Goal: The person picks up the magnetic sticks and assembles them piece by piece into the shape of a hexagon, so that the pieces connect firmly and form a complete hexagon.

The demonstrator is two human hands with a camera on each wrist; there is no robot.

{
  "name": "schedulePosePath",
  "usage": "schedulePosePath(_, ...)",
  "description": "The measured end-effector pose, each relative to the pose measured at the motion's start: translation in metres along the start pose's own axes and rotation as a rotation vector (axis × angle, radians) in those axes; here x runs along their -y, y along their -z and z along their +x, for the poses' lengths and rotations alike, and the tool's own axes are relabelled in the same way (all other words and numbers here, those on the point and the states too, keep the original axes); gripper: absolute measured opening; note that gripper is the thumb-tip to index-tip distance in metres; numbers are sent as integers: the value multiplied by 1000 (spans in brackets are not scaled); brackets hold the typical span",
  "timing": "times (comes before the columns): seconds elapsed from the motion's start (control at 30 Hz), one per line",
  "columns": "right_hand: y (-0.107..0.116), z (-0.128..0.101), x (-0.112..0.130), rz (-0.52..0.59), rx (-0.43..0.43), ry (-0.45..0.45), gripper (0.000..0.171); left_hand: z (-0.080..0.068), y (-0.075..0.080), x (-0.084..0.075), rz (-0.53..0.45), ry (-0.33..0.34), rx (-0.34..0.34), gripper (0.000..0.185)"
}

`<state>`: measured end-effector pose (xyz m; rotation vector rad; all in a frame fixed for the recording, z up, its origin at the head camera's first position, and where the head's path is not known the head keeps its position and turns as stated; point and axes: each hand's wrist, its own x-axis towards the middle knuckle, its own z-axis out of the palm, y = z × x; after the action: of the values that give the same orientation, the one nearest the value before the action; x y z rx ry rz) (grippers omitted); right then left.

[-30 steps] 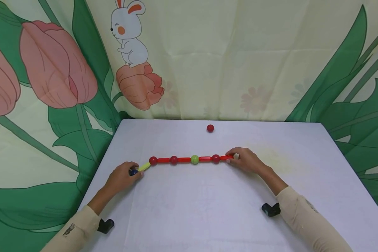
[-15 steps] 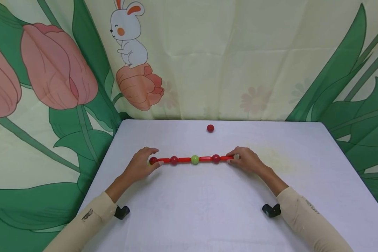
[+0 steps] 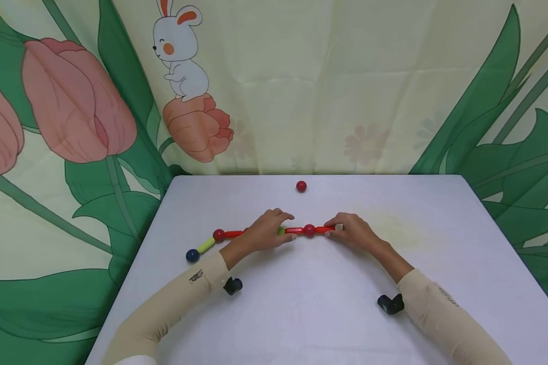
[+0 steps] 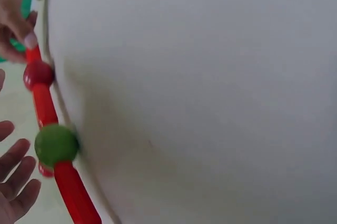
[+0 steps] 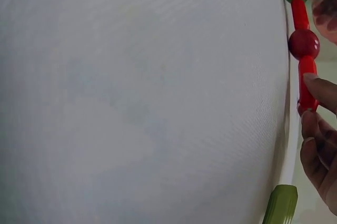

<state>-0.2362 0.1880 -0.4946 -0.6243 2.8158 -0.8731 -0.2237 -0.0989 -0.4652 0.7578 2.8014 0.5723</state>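
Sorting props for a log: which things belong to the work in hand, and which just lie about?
In hand: left hand, right hand, red rod-and-ball chain with green ball.
Lying about: loose red ball, green stick, white table.

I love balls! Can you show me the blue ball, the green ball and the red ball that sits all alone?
blue ball (image 3: 192,255), head view, middle of the ball.
green ball (image 4: 56,145), left wrist view, its round front.
lone red ball (image 3: 301,186), head view, middle of the ball.

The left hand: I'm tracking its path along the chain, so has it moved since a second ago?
Yes. The left hand went right along the red chain, from the blue ball to the green ball.
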Motion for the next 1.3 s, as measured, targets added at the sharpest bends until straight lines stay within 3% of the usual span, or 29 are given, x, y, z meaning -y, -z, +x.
schedulePosePath(0.1,-1,1,2,-2,0,10,30,15,-8,-12,21,-18,53,59)
schedulePosePath(0.2,-1,2,3,-3,-1,19,31,26,-15,-19,34,-47,63,57)
schedulePosePath(0.37,-1,6,5,-6,-1,23,31,42,-21,-23,36,-79,55,50)
schedulePosePath(0.53,-3,11,7,-2,-4,36,29,54,-24,-24,-11,-55,78,46)
schedulePosePath(0.73,-5,14,9,-8,-6,3,28,60,-28,-23,-53,-25,74,40)
schedulePosePath(1.07,-4,17,10,26,-46,27,23,63,-32,-20,-29,-60,6,26)
schedulePosePath(1.3,-9,22,8,59,-38,61,24,63,-34,-20,-36,-8,3,25)
